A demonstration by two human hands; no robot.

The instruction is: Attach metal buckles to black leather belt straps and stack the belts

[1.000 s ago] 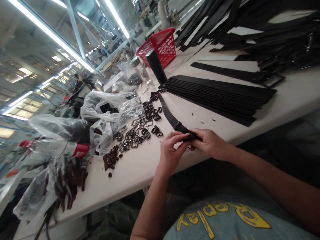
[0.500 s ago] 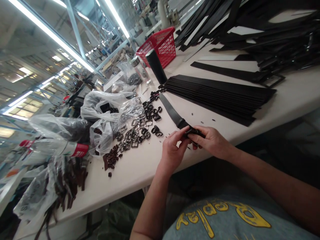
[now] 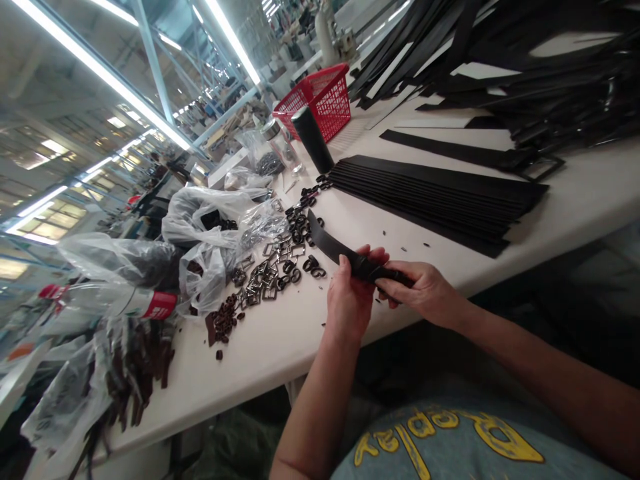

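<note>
Both hands are at work on one black strap (image 3: 327,243) near the front edge of the desk (image 3: 285,340), its free end curving away toward the black loops (image 3: 300,230). The left hand (image 3: 350,303) has its fingers closed around the strap's middle, thumb on the near side; the right hand (image 3: 430,293) pinches the end nearer the body between thumb and fingers. What exactly sits under the right fingertips is too dark to tell. The step in hand looks like fitting or straightening something at that end. From this hold, a further move calls for a steady left grip, so the strap does not twist, while the right fingers work the end. Toward the left of the desk, metal buckles (image 3: 263,277) lie in a heap beside small brown loops (image 3: 225,320), near plastic bags (image 3: 205,213). Beyond the hands, a fanned row of black straps (image 3: 430,200) lies beside a dark cylinder (image 3: 313,141), with a red basket (image 3: 327,100) behind it.
</note>
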